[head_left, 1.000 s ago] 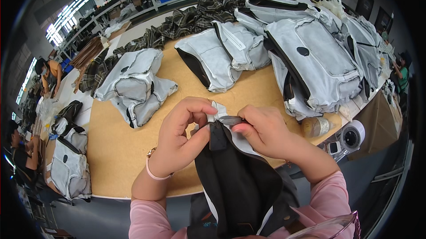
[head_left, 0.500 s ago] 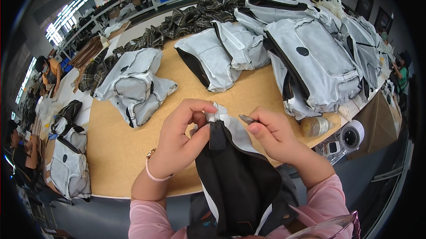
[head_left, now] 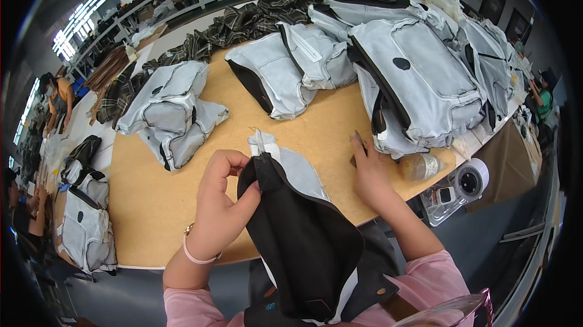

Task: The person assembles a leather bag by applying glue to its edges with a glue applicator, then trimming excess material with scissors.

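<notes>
My left hand point(head_left: 223, 196) is closed, pinching the top end of a fabric bag piece point(head_left: 300, 236) with a black inside and light grey outer cloth. The piece hangs toward my lap, its long opening spread apart. Loose threads stick up from its pale tip, just above my left fingers. To the right, away from the piece, my right hand point(head_left: 371, 172) is low over the table, closed around a small dark metal tool point(head_left: 359, 140) that looks like thread snips. My palm and fingers partly hide it.
On the tan table point(head_left: 182, 218) lie grey bags point(head_left: 419, 78), stacked highest at right. Another grey bag point(head_left: 173, 99) sits left, with plaid cloth point(head_left: 243, 23) behind. A yellowish bottle point(head_left: 419, 167) lies by the right edge, near a small white fan point(head_left: 470, 180). Other people work around.
My right hand has moved away from the bag piece's tip, down to the table on the right with the snips. My left hand still holds the piece. The view has shifted slightly.
</notes>
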The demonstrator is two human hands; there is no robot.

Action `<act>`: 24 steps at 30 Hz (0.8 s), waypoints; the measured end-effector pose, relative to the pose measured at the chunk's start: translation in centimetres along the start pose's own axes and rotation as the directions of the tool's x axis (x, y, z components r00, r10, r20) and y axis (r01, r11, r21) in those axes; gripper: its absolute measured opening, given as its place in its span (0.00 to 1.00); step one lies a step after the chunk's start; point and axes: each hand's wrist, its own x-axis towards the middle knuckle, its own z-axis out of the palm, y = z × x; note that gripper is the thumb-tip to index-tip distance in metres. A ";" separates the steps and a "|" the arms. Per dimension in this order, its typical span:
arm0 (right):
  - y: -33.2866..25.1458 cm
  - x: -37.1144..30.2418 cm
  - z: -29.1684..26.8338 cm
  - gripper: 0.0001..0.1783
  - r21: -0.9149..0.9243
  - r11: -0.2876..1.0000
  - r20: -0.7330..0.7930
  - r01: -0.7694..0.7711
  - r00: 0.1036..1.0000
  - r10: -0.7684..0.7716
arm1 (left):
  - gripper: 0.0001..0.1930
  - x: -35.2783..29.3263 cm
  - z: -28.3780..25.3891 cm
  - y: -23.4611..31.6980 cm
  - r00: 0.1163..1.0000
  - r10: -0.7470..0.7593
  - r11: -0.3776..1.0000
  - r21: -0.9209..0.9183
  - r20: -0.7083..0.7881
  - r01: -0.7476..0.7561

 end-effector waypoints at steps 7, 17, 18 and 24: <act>1.1 1.7 0.8 0.27 0.143 0.988 -0.114 0.050 0.993 -0.034 | 0.11 -0.2 0.6 0.3 0.985 0.156 0.978 -0.128 -0.074 -0.165; -10.3 -3.7 -12.9 0.29 0.396 0.689 -0.251 0.607 0.793 -0.555 | 0.08 -0.1 -0.7 2.0 0.943 0.332 0.942 0.049 -0.004 -0.331; -11.3 -3.7 -13.4 0.31 0.287 0.709 -0.240 0.644 0.765 -0.597 | 0.07 0.1 -0.8 2.2 0.938 0.346 0.936 0.059 0.021 -0.347; -11.9 -2.1 -13.2 0.36 0.084 0.714 -0.174 0.695 0.716 -0.676 | 0.08 0.6 -1.2 2.3 0.881 0.472 0.872 0.136 0.025 -0.471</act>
